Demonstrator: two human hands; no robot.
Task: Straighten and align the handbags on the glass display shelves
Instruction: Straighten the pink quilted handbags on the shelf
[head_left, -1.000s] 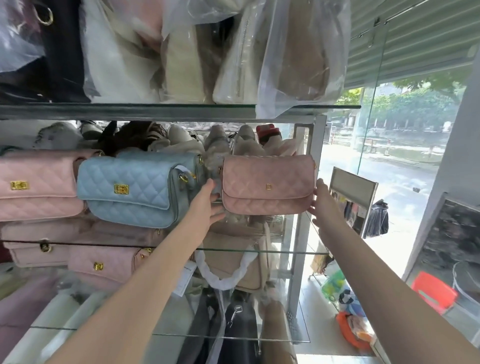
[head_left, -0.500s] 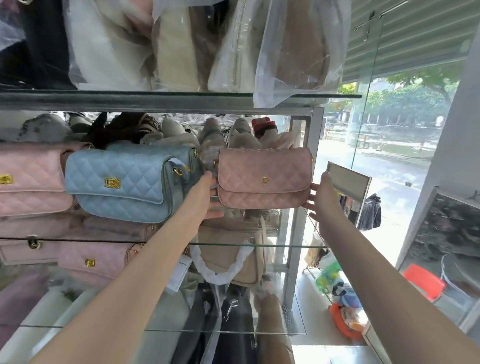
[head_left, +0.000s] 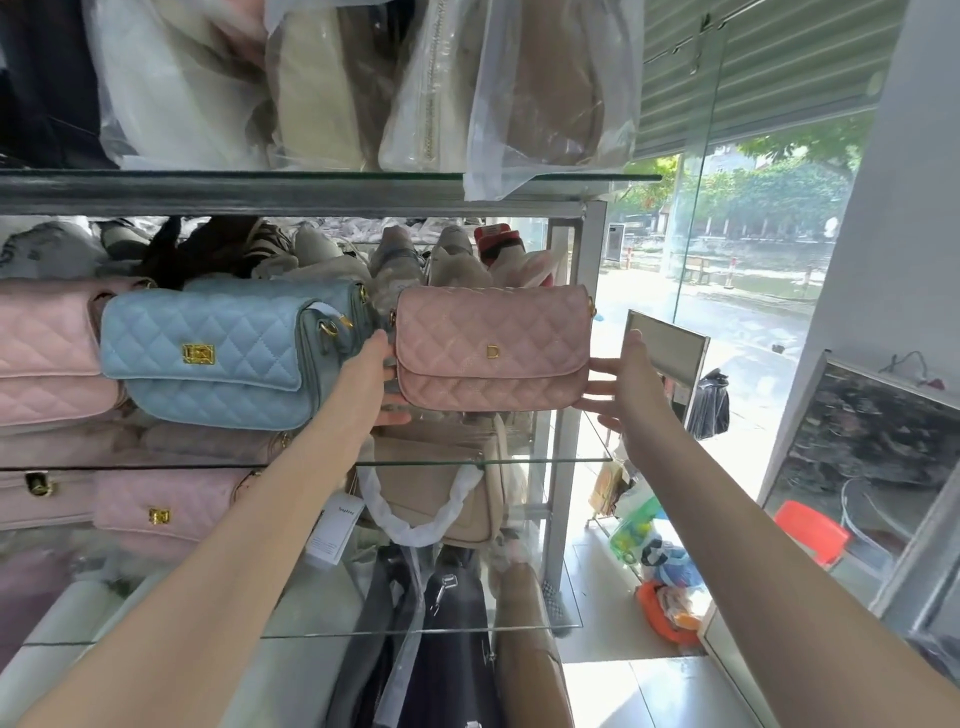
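From the head view, a pink quilted handbag with a small gold D on its flap sits upright and level between two bare hands, raised clear of the glass shelf beneath it; it is at the right end of the middle tier, close to the metal corner post. The left hand clasps the bag's left end; its thumb reaches under the lower corner, and its fingers go behind the bag, out of sight. The right hand is spread, its straight fingertips pressing against the bag's right end.

Just beside the left hand lies a blue quilted handbag with a gold clasp, tilted a little and resting on other bags; past it, at the far left, a pale pink handbag is cut off by the edge. Below the held bag a beige handbag stands with its handle wrapped in white, a white tag hanging near it; to its left lies another pink bag. On the top shelf, bags in clear plastic are packed tightly; outside the rack, low at the right, stands a red stool.
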